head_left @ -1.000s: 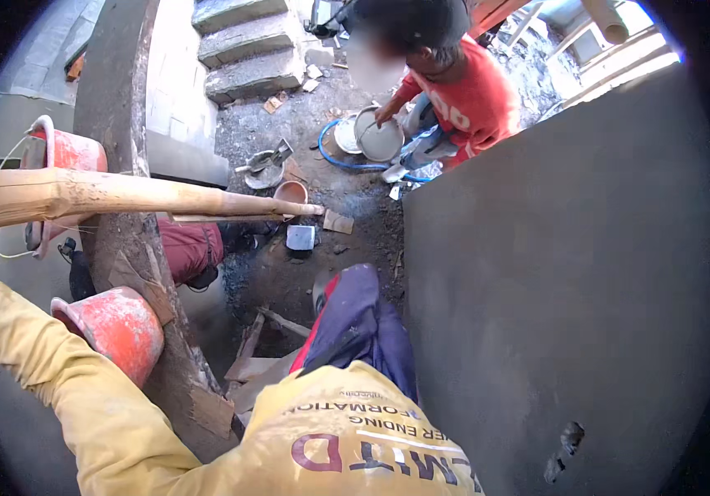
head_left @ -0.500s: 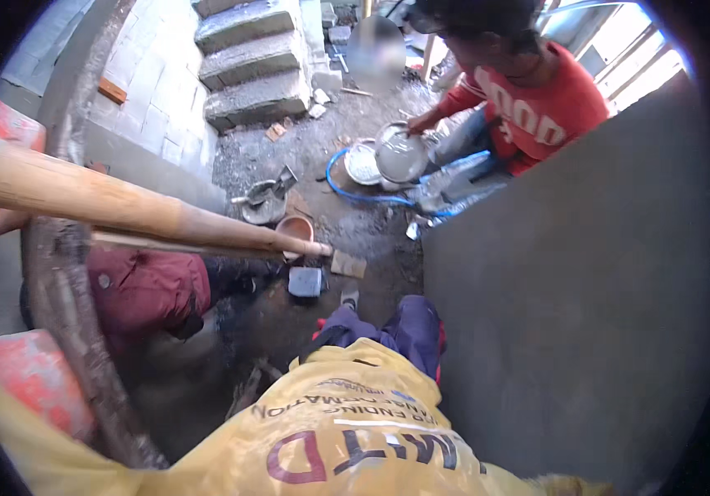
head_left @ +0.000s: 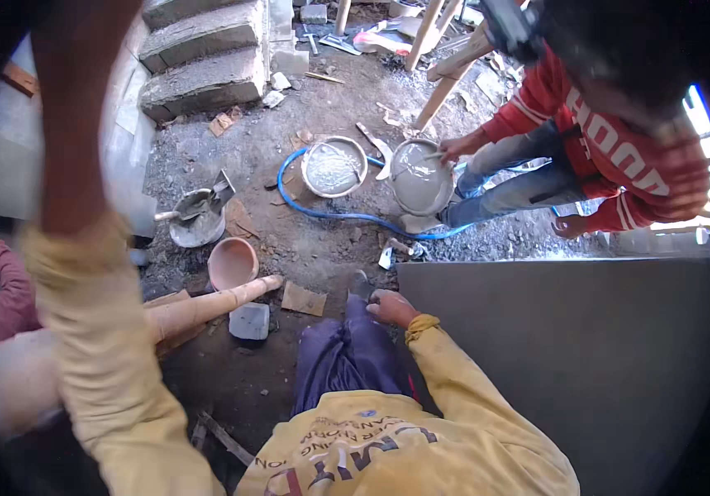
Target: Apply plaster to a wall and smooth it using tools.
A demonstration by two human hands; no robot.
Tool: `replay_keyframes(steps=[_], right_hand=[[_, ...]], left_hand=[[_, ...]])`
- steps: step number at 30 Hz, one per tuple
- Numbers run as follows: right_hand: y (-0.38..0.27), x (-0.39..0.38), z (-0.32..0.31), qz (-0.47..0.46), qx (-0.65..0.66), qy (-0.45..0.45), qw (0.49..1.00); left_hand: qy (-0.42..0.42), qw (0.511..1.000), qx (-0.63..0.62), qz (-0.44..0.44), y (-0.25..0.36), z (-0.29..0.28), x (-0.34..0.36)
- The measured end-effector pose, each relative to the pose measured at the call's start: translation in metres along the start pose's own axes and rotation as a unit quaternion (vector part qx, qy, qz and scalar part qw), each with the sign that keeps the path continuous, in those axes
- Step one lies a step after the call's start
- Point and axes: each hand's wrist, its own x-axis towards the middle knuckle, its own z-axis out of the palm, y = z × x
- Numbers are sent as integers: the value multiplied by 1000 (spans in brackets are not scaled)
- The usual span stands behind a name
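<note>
My left forearm [head_left: 90,273] in its yellow sleeve rises along the left side, blurred, and its hand lies past the upper edge. My right hand [head_left: 393,308] is closed beside my knee, near the corner of a smooth grey slab-like surface [head_left: 562,355]. Its fingers curl inward, and whatever they hold, if anything, is hidden. A thick bamboo pole [head_left: 214,304] slants behind my left arm. Past the pole's tip lies a flat brown piece [head_left: 304,298], with a pale grey block [head_left: 249,321] and a reddish-brown bucket [head_left: 233,263] close by.
A co-worker in a red hoodie [head_left: 619,157] reaches to a bucket of grey slurry [head_left: 421,186]. Another slurry bucket [head_left: 334,168] stands beside it, ringed by a blue hose [head_left: 289,198]. A trowel bucket [head_left: 198,227], concrete steps [head_left: 206,50] and another person's maroon sleeve [head_left: 9,293] are leftward.
The view has shifted. My left arm has come up across the left side, and my right hand has come into sight. The co-worker's bucket, earlier tilted against the other, now stands upright apart from it.
</note>
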Motion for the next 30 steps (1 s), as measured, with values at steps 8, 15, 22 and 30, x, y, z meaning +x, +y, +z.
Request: replay_keyframes(steps=[8, 15, 22, 30], right_hand=[[-4, 5, -38, 126, 136, -24, 982], [-16, 87, -56, 71, 131, -46, 988], [-61, 198, -62, 39, 276, 37, 960], [71, 306, -27, 217, 274, 46, 936]], left_hand=[[-282, 910, -108, -284, -70, 80, -319], [-621, 678, 42, -391, -86, -64, -632], [-438, 683, -126, -571, -151, -51, -658], [-184, 531, -363, -743, -134, 123, -327]])
